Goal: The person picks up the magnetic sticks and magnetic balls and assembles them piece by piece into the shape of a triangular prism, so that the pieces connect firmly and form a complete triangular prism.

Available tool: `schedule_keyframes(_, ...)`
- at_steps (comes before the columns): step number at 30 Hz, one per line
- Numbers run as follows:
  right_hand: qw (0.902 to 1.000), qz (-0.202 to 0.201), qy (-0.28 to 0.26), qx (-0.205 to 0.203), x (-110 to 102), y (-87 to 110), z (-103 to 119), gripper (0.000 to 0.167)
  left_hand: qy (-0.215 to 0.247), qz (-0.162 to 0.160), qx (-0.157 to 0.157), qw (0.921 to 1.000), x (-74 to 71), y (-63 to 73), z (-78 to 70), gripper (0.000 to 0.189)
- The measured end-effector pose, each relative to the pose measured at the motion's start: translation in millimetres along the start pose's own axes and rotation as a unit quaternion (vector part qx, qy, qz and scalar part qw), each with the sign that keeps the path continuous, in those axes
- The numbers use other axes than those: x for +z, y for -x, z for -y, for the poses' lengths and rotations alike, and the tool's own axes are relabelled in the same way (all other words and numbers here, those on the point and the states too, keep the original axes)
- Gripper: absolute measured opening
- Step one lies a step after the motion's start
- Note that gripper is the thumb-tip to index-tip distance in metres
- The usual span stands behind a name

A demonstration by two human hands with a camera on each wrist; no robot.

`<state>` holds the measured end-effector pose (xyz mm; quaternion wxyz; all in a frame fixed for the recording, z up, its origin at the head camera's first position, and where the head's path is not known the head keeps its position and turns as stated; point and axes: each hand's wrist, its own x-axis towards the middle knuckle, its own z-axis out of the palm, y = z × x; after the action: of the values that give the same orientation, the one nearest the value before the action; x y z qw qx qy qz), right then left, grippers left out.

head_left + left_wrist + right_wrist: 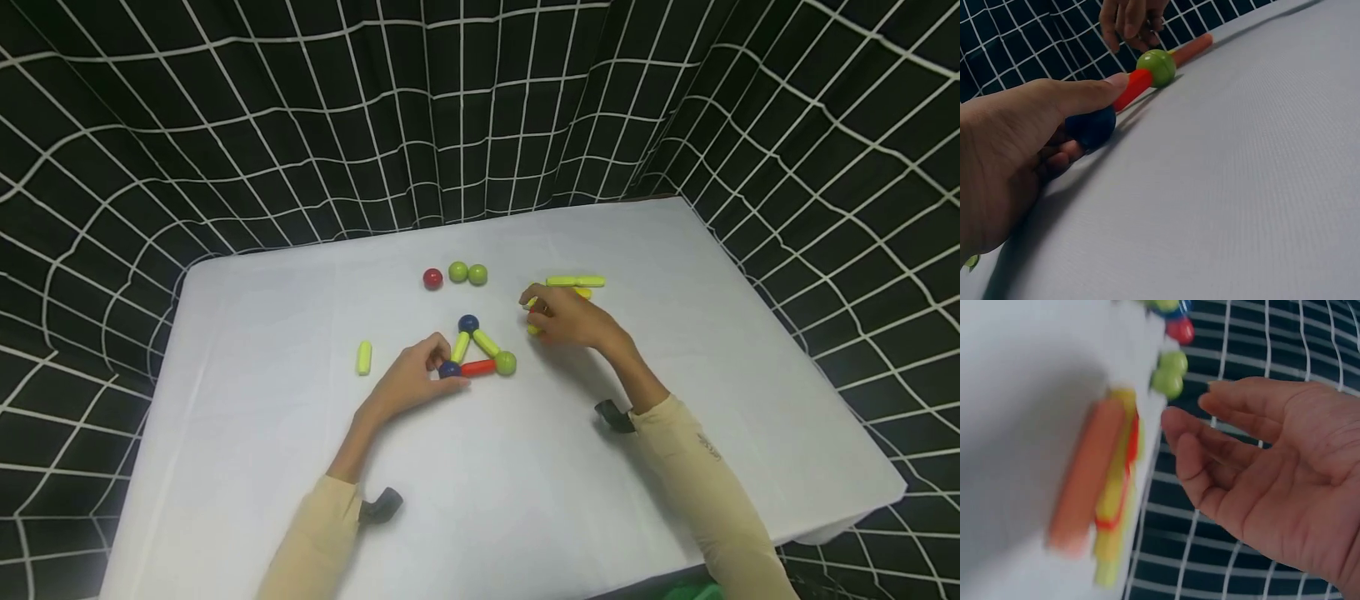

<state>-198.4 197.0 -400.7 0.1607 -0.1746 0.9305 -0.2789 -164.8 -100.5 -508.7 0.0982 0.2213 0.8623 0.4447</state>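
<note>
My left hand point(408, 379) pinches a dark blue ball point(450, 369) between thumb and fingers. That ball forms one corner of a flat triangle on the white table. A red stick point(478, 368) runs from it to a green ball point(506, 363). Two yellow-green sticks, a left one point(461, 347) and a right one point(487, 342), meet at a second blue ball point(468, 323). Over a group of loose sticks, my right hand point(573, 317) hovers with loosely bent fingers and nothing between them. In the right wrist view, an orange-red stick point(1088, 478) lies beside yellow sticks point(1110, 494).
Toward the back are a red ball point(432, 278) and two green balls point(458, 271). A single yellow-green stick point(363, 357) lies left of the triangle. Behind my right hand, yellow-green sticks point(575, 282) lie end to end. Dark curtain with a white grid point(450, 108) surrounds the table point(262, 317).
</note>
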Motion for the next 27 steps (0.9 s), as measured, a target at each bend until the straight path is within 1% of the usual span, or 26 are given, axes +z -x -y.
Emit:
schedule_keyframes(3, 0.9998, -0.001, 0.016, 0.010, -11.5, 10.6, -9.6, 0.031, 0.002, -0.002, 0.003, 1.0000, 1.1, 0.6, -0.8, 0.041)
schedule_keyframes(6, 0.9985, 0.014, 0.039, 0.035, -17.2, 18.2, -17.9, 0.040, 0.004, -0.003, 0.003, 1.0000, 1.3, 1.4, -2.1, 0.041)
schedule_keyframes(8, 0.9973, 0.022, 0.049, 0.049, -18.7, 21.1, -22.3, 0.042, 0.003, -0.004, 0.001, 1.0000, 1.0, 1.6, -3.2, 0.040)
schedule_keyframes(9, 0.9970, 0.023, 0.050, 0.055, -18.7, 21.6, -24.2, 0.042, 0.003, -0.003, 0.001, 1.0000, 0.7, 1.6, -3.6, 0.040)
schedule_keyframes(11, 0.9967, 0.016, 0.051, 0.061, -17.7, 21.1, -29.1, 0.033, 0.001, -0.003, 0.003, 1.0000, 0.3, 1.5, -4.5, 0.040)
schedule_keyframes(13, 0.9969, -0.001, 0.057, 0.054, -15.5, 17.7, -33.8, 0.029, -0.001, -0.002, 0.006, 1.0000, -0.2, 1.6, -4.9, 0.039)
schedule_keyframes(15, 0.9960, -0.025, 0.072, 0.046, -12.0, 11.7, -38.1, 0.031, 0.000, -0.002, 0.008, 1.0000, -0.8, 2.1, -4.6, 0.038)
schedule_keyframes(17, 0.9928, -0.049, 0.103, 0.035, -8.3, 4.8, -42.3, 0.035, -0.001, -0.003, 0.007, 1.0000, -1.0, 2.3, -4.0, 0.037)
schedule_keyframes(20, 0.9858, -0.072, 0.149, 0.026, -3.4, -5.0, -45.5, 0.038, -0.002, -0.002, 0.006, 1.0000, -1.2, 2.6, -3.1, 0.037)
schedule_keyframes(23, 0.9773, -0.083, 0.194, 0.023, -0.1, -12.9, -47.3, 0.033, -0.007, 0.004, 0.004, 1.0000, -2.1, 2.7, -3.2, 0.040)
schedule_keyframes(27, 0.9686, -0.084, 0.233, 0.025, 1.6, -18.7, -47.5, 0.027, -0.006, 0.023, 0.004, 0.9997, -5.3, 2.7, -4.2, 0.045)
